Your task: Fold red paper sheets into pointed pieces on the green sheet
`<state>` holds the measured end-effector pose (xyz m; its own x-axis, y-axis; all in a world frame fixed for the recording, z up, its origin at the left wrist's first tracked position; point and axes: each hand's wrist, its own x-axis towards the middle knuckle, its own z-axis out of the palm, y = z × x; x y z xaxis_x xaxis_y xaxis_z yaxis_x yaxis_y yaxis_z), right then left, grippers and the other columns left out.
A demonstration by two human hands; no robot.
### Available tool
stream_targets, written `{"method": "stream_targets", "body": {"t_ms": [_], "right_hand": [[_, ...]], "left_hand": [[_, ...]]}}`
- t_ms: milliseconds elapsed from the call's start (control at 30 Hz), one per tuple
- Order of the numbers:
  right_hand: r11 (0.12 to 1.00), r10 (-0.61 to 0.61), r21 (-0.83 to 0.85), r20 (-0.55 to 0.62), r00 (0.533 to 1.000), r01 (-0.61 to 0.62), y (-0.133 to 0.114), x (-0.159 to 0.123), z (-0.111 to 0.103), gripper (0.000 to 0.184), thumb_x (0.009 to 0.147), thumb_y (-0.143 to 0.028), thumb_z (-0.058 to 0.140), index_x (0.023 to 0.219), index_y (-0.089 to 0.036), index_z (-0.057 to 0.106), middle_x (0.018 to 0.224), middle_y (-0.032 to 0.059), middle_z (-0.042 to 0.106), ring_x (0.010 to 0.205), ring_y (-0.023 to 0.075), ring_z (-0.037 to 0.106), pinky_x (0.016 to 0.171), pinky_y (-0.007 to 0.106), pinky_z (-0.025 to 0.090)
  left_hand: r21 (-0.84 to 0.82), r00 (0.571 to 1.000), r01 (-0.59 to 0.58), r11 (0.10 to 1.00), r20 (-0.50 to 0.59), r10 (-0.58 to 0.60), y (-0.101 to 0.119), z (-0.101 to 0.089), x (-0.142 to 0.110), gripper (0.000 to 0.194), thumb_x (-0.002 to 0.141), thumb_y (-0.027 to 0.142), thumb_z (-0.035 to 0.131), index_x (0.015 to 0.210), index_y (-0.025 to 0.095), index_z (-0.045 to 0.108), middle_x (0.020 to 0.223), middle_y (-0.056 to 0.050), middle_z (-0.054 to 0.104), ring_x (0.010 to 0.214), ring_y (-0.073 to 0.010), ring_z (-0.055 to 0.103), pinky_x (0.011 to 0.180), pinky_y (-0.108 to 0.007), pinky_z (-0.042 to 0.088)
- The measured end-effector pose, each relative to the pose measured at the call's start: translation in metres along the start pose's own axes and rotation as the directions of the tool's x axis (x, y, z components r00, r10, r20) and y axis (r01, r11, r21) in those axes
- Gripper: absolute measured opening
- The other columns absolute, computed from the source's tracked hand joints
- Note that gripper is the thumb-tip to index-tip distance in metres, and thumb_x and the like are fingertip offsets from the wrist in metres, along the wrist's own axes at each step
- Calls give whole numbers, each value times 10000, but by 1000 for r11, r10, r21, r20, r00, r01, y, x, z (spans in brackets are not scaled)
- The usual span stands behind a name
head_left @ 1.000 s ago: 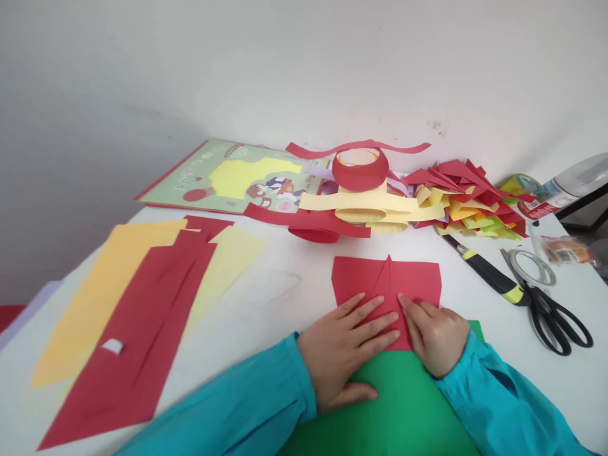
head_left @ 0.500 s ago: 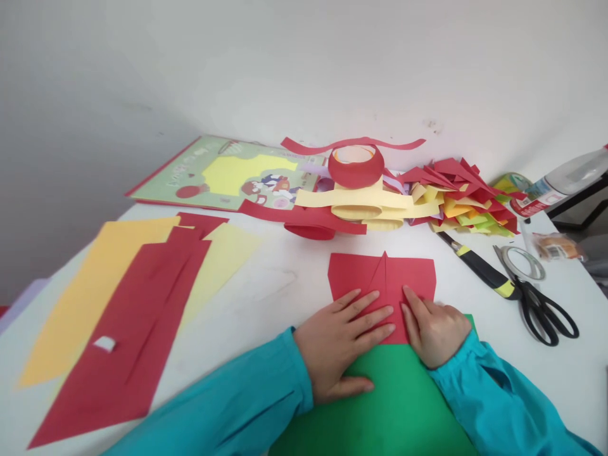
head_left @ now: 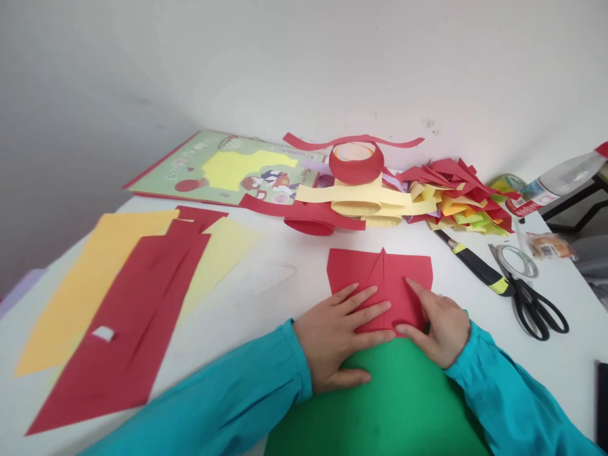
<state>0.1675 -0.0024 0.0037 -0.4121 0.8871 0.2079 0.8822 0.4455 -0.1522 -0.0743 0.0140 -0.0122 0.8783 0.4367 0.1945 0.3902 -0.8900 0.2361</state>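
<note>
A folded piece of red paper (head_left: 349, 269) lies on a green sheet (head_left: 380, 396) in front of me, with creases meeting at a small point on its top edge. My left hand (head_left: 344, 335) rests flat across the red paper's left and middle part, fingers spread and thumb over the green sheet. On the right side, my right hand (head_left: 439, 323) touches the red paper with thumb and index finger spread apart. Its other fingers are mostly hidden, and the paper's lower right edge bends up a little beneath it.
Red, orange and yellow cut sheets (head_left: 142, 297) lie at left. Behind are a picture book (head_left: 166, 171), curled paper strips (head_left: 356, 168) and a heap of folded papers (head_left: 460, 190). A utility knife (head_left: 482, 269), tape roll (head_left: 520, 261), black scissors (head_left: 536, 310) and bottle (head_left: 560, 180) are at right.
My right thumb has moved down and away from the index finger, to the red paper's lower edge. My left hand stays flat in place. The view has shifted slightly.
</note>
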Motion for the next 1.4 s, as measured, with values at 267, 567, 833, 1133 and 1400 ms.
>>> {"method": "stream_targets", "body": {"t_ms": [267,567,833,1133,1400], "right_hand": [[994,38,-98,6,999,-37,3,0,0,720,797,-651,430,1313,-149,443,992,131,598,860,269,558,689,380,388],[996,87,-28,49,995,-85,1,1,0,743,752,-688,465,1298,-184,462,890,87,540,796,247,512,672,361,344],[977,44,199,164,985,-77,25,2,-1,851,669,-619,649,1356,-211,356,936,73,552,847,244,524,724,375,388],[883,-142,468,196,970,35,48,9,-4,869,676,-538,695,1387,-211,317,836,28,511,728,180,475,661,326,406],[757,-104,654,144,984,-15,43,12,-13,496,869,-404,517,1321,-224,425,757,-1,499,634,122,469,593,269,422]], "left_hand": [[13,999,5,1000,51,-6,1,-3,2,791,697,543,615,1391,359,283,1471,-42,295,1348,-360,192,1060,-560,155],[22,998,4,1000,60,-5,2,-1,1,763,686,551,619,1366,343,342,1475,-53,283,1348,-378,174,1057,-578,140],[17,999,-21,1000,31,21,-1,-2,1,744,692,548,614,1357,339,359,1466,-58,302,1345,-371,190,1051,-570,164],[24,999,-36,999,9,36,-1,-2,0,747,676,503,651,1347,323,378,1466,-57,303,1346,-362,187,1059,-552,165],[40,999,-22,999,27,21,0,-1,1,741,694,540,622,1357,339,359,1470,-54,295,1349,-361,180,1061,-551,143]]}}
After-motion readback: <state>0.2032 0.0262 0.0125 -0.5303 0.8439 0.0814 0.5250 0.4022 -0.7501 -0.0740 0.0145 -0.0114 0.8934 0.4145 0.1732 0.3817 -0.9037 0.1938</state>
